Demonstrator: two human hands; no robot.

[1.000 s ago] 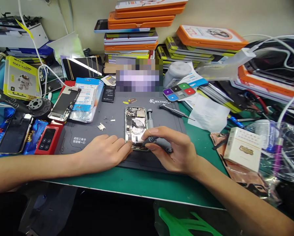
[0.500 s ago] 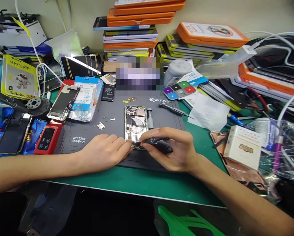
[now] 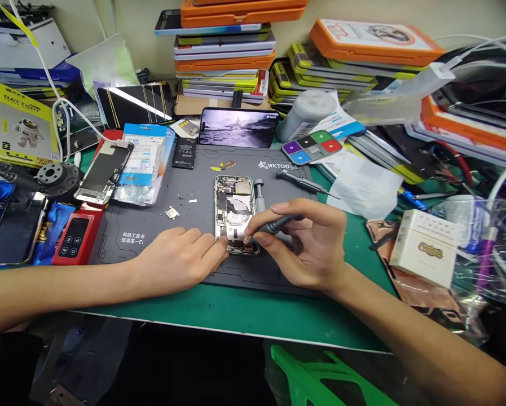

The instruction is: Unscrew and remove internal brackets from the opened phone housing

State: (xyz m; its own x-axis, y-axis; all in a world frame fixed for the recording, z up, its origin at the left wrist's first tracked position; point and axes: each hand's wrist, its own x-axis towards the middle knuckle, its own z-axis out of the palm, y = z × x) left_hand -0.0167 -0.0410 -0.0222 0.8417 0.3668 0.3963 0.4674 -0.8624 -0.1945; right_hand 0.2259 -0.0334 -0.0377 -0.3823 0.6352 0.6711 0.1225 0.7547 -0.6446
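An opened phone [image 3: 234, 217] lies on the grey work mat [image 3: 151, 192], its circuit board, flex cable and round coil exposed. With fingers curled, my left hand [image 3: 189, 254] grips the lower left edge of the frame. My right hand [image 3: 307, 242] pinches a dark screwdriver [image 3: 278, 224] between thumb and fingers, over the phone's lower right part; the tip is hidden by the fingers. Another grey screwdriver [image 3: 259, 194] rests along the phone's right side. Small metal parts [image 3: 172, 212] are scattered left of the phone. Beyond them lies a black battery [image 3: 184, 153].
Behind the mat leans a lit phone [image 3: 238, 127], with stacked orange boxes [image 3: 225, 61] beyond. A third screwdriver [image 3: 306, 183] lies at the mat's right. A detached screen [image 3: 104, 172] and red device [image 3: 78, 237] are left; a white box [image 3: 424, 248] and plastic bags stand right.
My right hand has risen slightly, and the screwdriver's rear end has swung up and away from me. My left hand stays at the phone's edge. The camera view has shifted a little.
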